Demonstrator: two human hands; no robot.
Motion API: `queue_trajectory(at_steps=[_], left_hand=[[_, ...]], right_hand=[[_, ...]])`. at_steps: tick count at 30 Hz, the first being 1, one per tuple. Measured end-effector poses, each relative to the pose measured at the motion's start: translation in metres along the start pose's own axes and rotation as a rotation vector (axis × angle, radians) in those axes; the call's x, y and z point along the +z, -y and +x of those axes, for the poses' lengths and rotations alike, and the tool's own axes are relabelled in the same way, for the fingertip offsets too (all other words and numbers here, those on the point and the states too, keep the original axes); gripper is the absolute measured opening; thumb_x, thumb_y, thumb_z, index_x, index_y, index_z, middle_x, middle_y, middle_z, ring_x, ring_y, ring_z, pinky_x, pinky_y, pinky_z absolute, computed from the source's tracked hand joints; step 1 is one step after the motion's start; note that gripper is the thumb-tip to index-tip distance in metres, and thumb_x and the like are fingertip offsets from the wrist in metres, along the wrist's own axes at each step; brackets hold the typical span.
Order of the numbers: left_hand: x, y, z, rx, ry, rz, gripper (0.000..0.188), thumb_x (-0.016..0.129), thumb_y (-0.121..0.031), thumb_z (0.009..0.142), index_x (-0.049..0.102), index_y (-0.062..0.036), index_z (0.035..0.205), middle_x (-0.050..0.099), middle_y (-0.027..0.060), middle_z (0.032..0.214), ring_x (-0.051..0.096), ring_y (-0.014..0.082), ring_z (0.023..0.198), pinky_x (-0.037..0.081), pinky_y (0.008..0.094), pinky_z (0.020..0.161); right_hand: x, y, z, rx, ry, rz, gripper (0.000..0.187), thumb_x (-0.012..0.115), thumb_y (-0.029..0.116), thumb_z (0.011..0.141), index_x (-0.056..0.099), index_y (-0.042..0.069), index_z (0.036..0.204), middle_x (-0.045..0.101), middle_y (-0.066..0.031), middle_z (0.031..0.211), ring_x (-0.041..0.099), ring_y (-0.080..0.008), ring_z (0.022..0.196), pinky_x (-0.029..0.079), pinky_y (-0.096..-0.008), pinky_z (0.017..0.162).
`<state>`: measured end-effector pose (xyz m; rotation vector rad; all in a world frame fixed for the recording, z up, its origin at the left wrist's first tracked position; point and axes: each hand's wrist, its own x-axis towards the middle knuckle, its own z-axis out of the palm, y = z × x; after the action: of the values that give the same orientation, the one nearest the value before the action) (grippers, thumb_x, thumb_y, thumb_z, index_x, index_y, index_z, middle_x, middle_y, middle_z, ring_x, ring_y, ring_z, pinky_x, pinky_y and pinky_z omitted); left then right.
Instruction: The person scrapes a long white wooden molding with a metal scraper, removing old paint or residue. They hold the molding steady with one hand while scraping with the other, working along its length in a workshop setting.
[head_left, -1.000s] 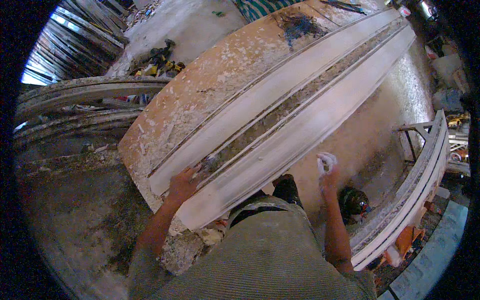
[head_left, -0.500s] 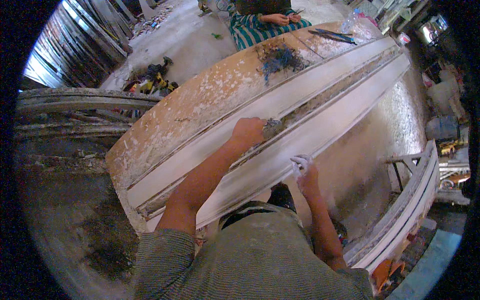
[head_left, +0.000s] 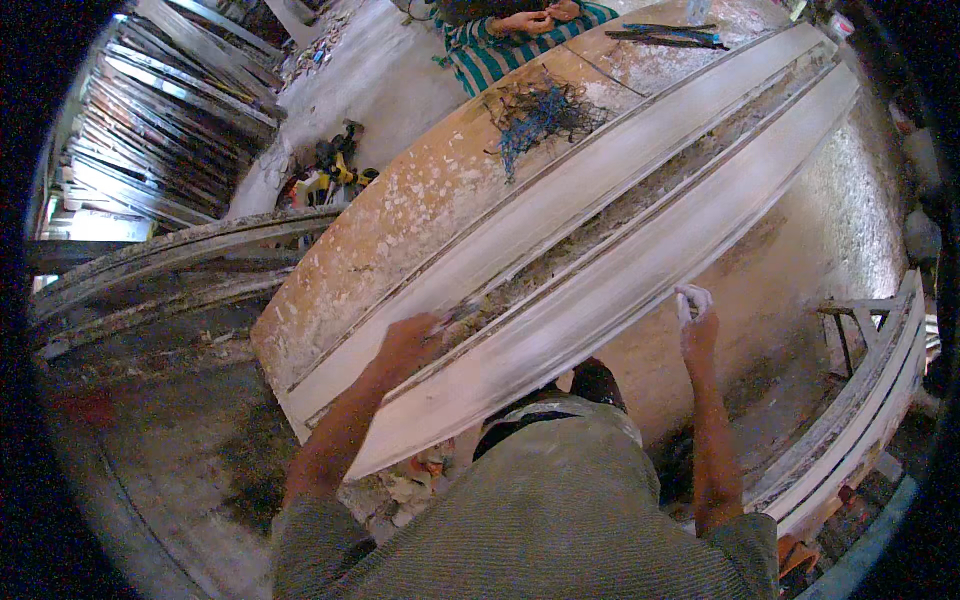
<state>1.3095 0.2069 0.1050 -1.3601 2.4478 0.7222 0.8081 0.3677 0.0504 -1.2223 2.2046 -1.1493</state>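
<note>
A long white moulding (head_left: 600, 290), like cast plaster with a rough dark channel along its middle, slants across the bench before me. Over the channel near its closer end, my left hand (head_left: 412, 338) is closed. A small greyish thing (head_left: 462, 308) juts from its fingers, too blurred to name. My right hand (head_left: 696, 308), its fingers coated in white dust, is raised by the moulding's right edge. Those fingers are curled together; whether anything is between them does not show.
A tangle of dark blue strands (head_left: 545, 120) and several thin dark rods (head_left: 665, 37) lie on the stained brown bench top (head_left: 400, 210). Beyond it sits a person in a striped garment (head_left: 520, 50). Curved frames (head_left: 170, 250) stand at left, another (head_left: 850, 400) at right.
My left hand has slid along the channel toward me and to the left, with the greyish thing. My right hand now appears farther right and slightly higher. The whole view has shifted.
</note>
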Motion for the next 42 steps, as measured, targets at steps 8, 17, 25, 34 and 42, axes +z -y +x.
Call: queue_trajectory(at_steps=[8, 17, 25, 34, 42], left_hand=[[-0.028, -0.095, 0.172, 0.224, -0.110, 0.011, 0.038, 0.064, -0.034, 0.083, 0.069, -0.0128, 0.114, 0.070, 0.0151, 0.107, 0.066, 0.0369, 0.100, 0.053, 0.0493, 0.086], [0.012, 0.031, -0.029, -0.220, 0.062, -0.754, 0.035, 0.065, -0.033, 0.094, 0.068, -0.0014, 0.108, 0.068, 0.0099, 0.089, 0.064, 0.0212, 0.086, 0.051, 0.0380, 0.080], [0.020, -0.051, 0.068, -0.143, 0.058, -0.941, 0.030, 0.062, -0.031, 0.095, 0.067, -0.0027, 0.103, 0.066, 0.0061, 0.082, 0.059, 0.0155, 0.075, 0.050, 0.0342, 0.067], [-0.008, -0.046, 0.034, 0.042, -0.298, -0.329, 0.046, 0.062, -0.038, 0.092, 0.060, -0.0104, 0.129, 0.070, 0.0157, 0.110, 0.068, 0.0314, 0.091, 0.053, 0.0421, 0.084], [-0.004, -0.025, 0.024, 0.094, -0.088, -0.103, 0.041, 0.066, -0.025, 0.087, 0.062, -0.0131, 0.126, 0.069, 0.0148, 0.110, 0.068, 0.0356, 0.089, 0.055, 0.0442, 0.080]], right_hand=[[0.048, 0.067, -0.016, -0.132, 0.216, -0.001, 0.019, 0.061, 0.006, 0.092, 0.070, 0.007, 0.108, 0.065, -0.0124, 0.114, 0.065, -0.0240, 0.096, 0.053, -0.0342, 0.080], [0.036, 0.058, -0.045, -0.040, 0.212, 0.028, 0.017, 0.063, 0.008, 0.092, 0.070, 0.007, 0.108, 0.063, -0.0138, 0.115, 0.063, -0.0252, 0.100, 0.054, -0.0350, 0.080], [0.036, 0.044, -0.069, -0.003, 0.154, -0.109, 0.017, 0.063, 0.007, 0.093, 0.071, 0.008, 0.107, 0.064, -0.0117, 0.114, 0.065, -0.0237, 0.099, 0.055, -0.0350, 0.081], [0.037, 0.093, -0.069, -0.056, 0.228, -0.074, 0.017, 0.062, 0.006, 0.092, 0.071, 0.008, 0.107, 0.064, -0.0136, 0.115, 0.066, -0.0270, 0.099, 0.056, -0.0346, 0.078], [0.037, 0.083, -0.067, -0.086, 0.180, -0.161, 0.033, 0.063, 0.013, 0.091, 0.062, 0.003, 0.122, 0.057, -0.0213, 0.129, 0.054, -0.0368, 0.123, 0.042, -0.0455, 0.106]])
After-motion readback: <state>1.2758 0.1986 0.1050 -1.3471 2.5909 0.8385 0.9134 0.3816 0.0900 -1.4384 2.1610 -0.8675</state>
